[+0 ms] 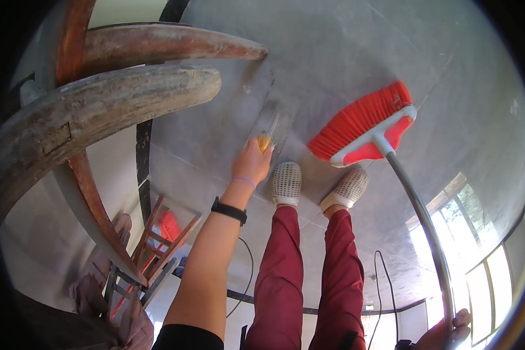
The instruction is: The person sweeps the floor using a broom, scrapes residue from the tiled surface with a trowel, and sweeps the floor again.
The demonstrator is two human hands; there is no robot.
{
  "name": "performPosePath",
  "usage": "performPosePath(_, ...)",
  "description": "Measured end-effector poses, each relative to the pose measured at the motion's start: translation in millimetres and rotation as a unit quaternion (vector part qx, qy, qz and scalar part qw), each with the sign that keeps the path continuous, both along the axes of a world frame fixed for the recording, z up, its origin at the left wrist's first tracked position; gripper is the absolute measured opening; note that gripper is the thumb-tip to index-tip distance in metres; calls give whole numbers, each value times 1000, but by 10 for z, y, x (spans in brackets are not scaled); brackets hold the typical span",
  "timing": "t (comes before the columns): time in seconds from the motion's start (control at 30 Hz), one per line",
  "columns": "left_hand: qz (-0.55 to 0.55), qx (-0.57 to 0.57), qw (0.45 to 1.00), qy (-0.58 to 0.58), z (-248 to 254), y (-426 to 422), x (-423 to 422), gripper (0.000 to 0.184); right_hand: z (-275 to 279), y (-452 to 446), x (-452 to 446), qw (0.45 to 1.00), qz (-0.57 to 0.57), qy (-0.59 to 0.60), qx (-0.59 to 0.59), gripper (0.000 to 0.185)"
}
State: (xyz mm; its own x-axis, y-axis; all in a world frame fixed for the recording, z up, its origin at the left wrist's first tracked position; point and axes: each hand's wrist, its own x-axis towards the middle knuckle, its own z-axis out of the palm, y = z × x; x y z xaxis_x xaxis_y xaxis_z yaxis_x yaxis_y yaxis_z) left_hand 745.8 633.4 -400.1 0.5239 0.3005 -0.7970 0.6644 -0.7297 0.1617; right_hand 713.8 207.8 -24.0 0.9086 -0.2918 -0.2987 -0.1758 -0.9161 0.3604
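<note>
My left hand [254, 161], with a black band on the wrist, is closed round the yellow handle of a trowel [266, 123]. Its flat grey blade is blurred and lies at or just above the grey floor [332, 52]; whether it touches I cannot tell. At the lower right edge, my right hand [446, 333] grips the metal pole of a broom [364, 131]. The broom's red bristles lie on the floor ahead of my white perforated shoes [287, 182].
Curved worn wooden legs [111, 105] jut in from the left. A wooden stool or frame [163, 239] stands lower left, with a red brush [169, 226] beside it. A dark cable [251, 274] trails near my legs. Windows [490, 286] are at the lower right.
</note>
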Motion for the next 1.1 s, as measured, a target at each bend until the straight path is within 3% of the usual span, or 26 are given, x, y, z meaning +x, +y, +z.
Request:
performPosePath(0.13, -1, -2, 1000, 16, -67, 5, 121, 46, 12, -28, -142, 999, 11, 34, 10, 23)
performPosePath(0.23, -12, -5, 997, -78, -161, 28, -13, 45, -13, -10, -53, 1000, 18, -5, 5, 23)
performPosePath(0.4, 7, -2, 1000, -4, -21, 37, 248, 44, -37, -46, 1, 999, 25, -34, 5, 23)
performPosePath(0.63, 1, 2, 1000, -7, -120, 33, 253, 45, -64, -41, -60, 997, 25, -70, 14, 23)
performPosePath(0.7, 15, -6, 998, -57, -162, 27, 362, 45, -88, -48, -83, 997, 23, -78, 19, 23)
performPosePath(0.97, 2, -17, 1000, -7, -31, 9, 55, 46, -178, -92, -328, 986, 32, -150, 65, 23)
performPosePath(1.1, 23, -10, 1000, -12, -28, 9, 200, 46, -179, 260, -167, 995, 6, -95, 8, 24)
